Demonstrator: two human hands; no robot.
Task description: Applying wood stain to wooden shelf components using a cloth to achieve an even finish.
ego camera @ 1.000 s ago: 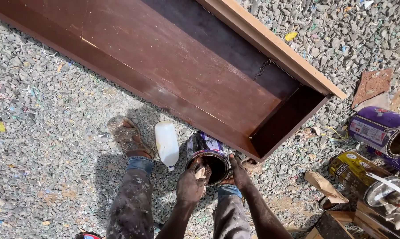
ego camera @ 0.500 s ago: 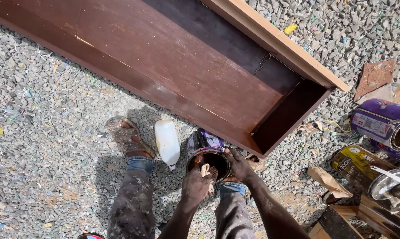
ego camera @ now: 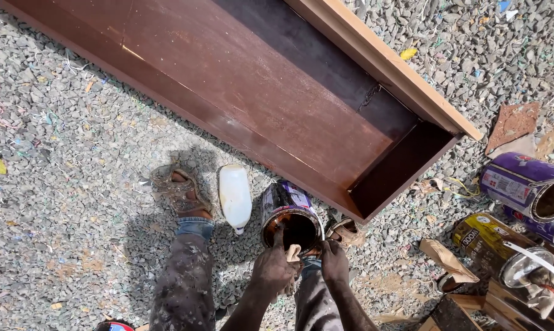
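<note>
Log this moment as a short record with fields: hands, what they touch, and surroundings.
left hand: holds a small tan rag at the rim of the tilted dark paint tin of brown stain
right hand: grips that tin's near rim
beside tin: white plastic bottle lying on gravel
behind: long brown-stained wooden cabinet
far right: purple tin, yellow-labelled tin

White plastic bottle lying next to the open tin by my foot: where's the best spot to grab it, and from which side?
Judging by its pose, take the white plastic bottle around its broad body, coming from above. It lies flat on the gravel, cap end toward you, so the wide middle faces up. It has the sandalled foot on one side and the open tin on the other, so a sideways grip looks cramped.
</note>
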